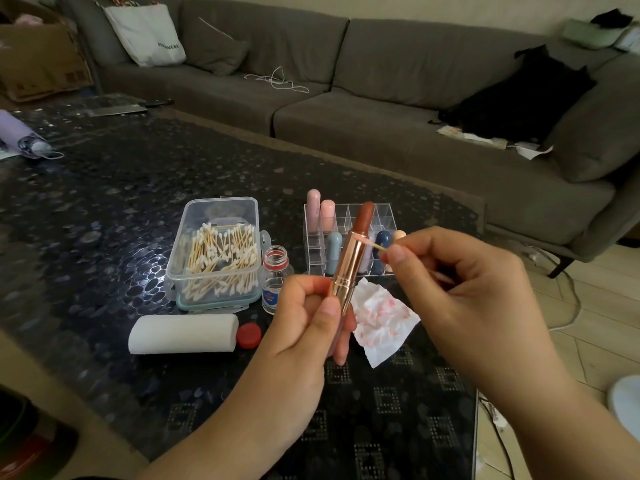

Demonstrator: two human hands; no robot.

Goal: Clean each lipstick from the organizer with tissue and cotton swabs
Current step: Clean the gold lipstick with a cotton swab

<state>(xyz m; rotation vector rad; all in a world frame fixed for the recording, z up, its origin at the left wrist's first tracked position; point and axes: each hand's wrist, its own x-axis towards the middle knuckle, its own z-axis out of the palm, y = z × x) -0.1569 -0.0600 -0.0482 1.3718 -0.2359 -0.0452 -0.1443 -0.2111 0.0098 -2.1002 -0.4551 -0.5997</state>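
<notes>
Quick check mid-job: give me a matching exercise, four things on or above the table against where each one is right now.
Things:
1. lipstick
2. cotton swab
3. red cap
4. stained tissue

Places:
A. lying beside the white roll
B. held upright in the left hand
C. flat on the table, in front of the organizer
D. pinched by the right hand

Pairs: 1-B, 2-D, 3-A, 4-C

A rose-gold lipstick tube (348, 268) carries a brick-red stick, the tissue (382, 322) is white with pink smears, and the table (104, 202) is black with pebble spots.
</notes>
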